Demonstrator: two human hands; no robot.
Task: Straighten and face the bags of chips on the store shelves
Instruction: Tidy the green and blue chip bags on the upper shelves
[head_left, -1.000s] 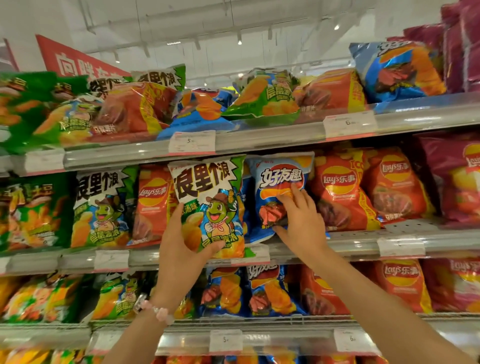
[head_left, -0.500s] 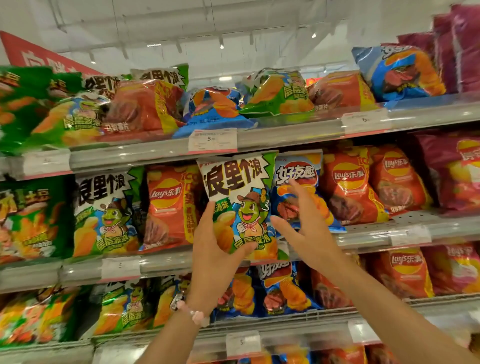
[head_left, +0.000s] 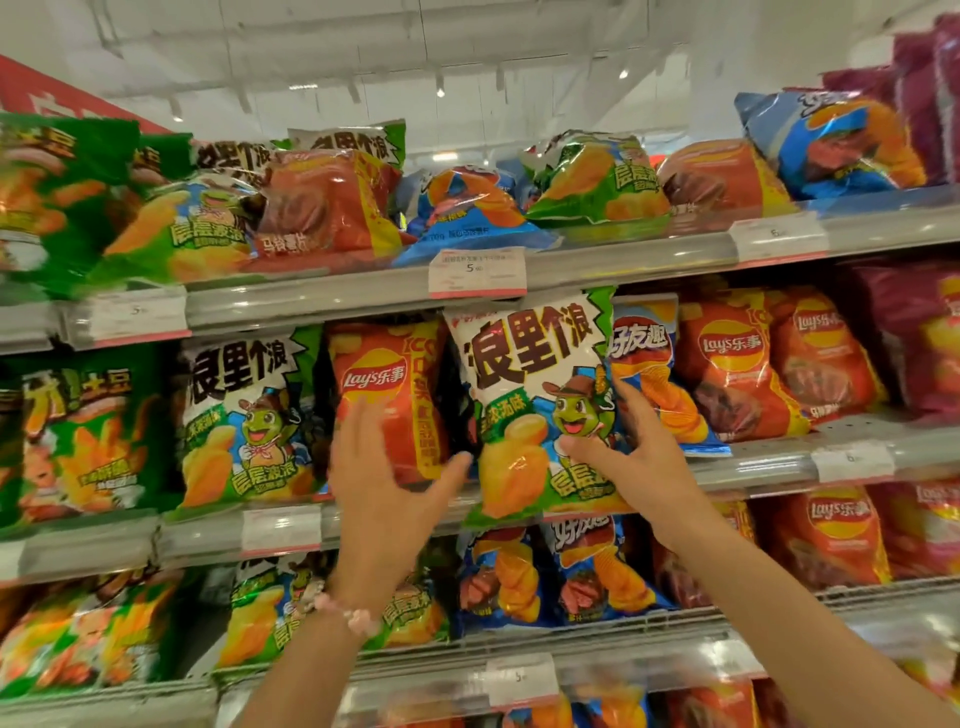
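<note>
- Since approx 1 s ago, our left hand (head_left: 387, 499) has let go of the green-and-white chip bag (head_left: 540, 410) & slid left, while the right hand (head_left: 631, 457) left the blue bag (head_left: 652, 374) & came onto the green-and-white one.
- Left hand now: fingers spread & straight, in front of the orange bag (head_left: 387, 395), thumb reaching toward the green-and-white bag's left edge; can't tell if it's touching either. It holds nothing.
- Right hand: thumb on the bag's front by the cartoon frog, fingers going round its right edge, so it grips the bag.
- Hands well apart, one each side of that bag.
- Bag sits on the middle shelf (head_left: 769, 462), between orange & blue bags, upright w/ front facing us, but its bottom hangs over the shelf lip & it overlaps the blue bag.
- Step, we judge: seating this bag in its row, nearly done.
- Next move prob. needs a gentle push back so the base clears the lip, w/o crushing chips or tipping the blue bag behind.
- Top shelf bags (head_left: 467, 208) lie flat & jumbled; they likely need standing up after.
</note>
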